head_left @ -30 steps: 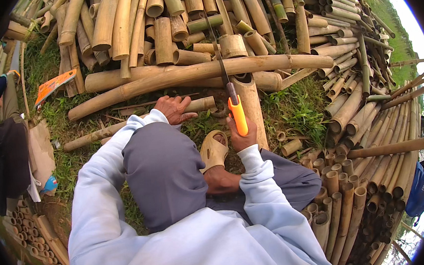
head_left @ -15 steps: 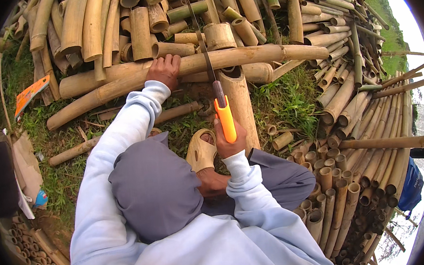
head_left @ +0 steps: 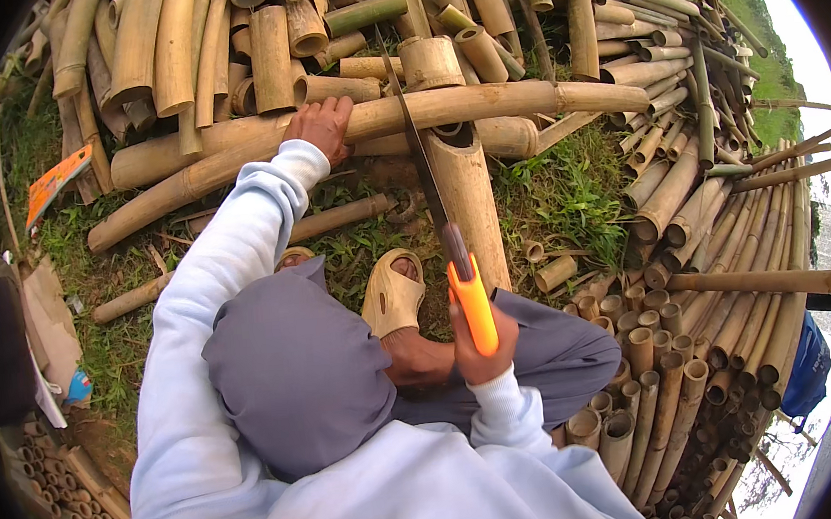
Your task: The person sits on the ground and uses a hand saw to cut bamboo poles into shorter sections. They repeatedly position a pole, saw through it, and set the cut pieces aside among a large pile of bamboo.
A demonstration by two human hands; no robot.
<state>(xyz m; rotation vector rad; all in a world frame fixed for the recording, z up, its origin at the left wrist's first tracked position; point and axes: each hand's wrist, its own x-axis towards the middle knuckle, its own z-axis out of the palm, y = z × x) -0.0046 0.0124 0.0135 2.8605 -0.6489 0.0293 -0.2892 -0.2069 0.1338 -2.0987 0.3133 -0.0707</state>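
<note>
Holding an orange-handled handsaw (head_left: 435, 192) across a curved bamboo pole (head_left: 375, 120), upper centre of the frame
Right hand (head_left: 504, 336) clenches the handle (head_left: 475, 304), left hand (head_left: 324, 128) grasps the pole; if the pole rolls, the blade (head_left: 421, 157) could jump toward the left hand

A heap of cut bamboo pieces (head_left: 271, 61) fills the far side, with one green piece (head_left: 367, 12) lying across it. More bamboo is stacked at the upper right (head_left: 650, 73), beside a grassy slope (head_left: 758, 23). Nearer on the right, open-ended tubes (head_left: 640, 349) stand packed upright, a long pole (head_left: 759, 282) juts sideways above them, and a blue bag (head_left: 807, 365) sits near the edge. A short offcut (head_left: 555, 274) lies by the grass (head_left: 572, 203). At left are an orange card (head_left: 58, 185), a brown sheet (head_left: 49, 318) and stacked thin tubes (head_left: 60, 483).
</note>
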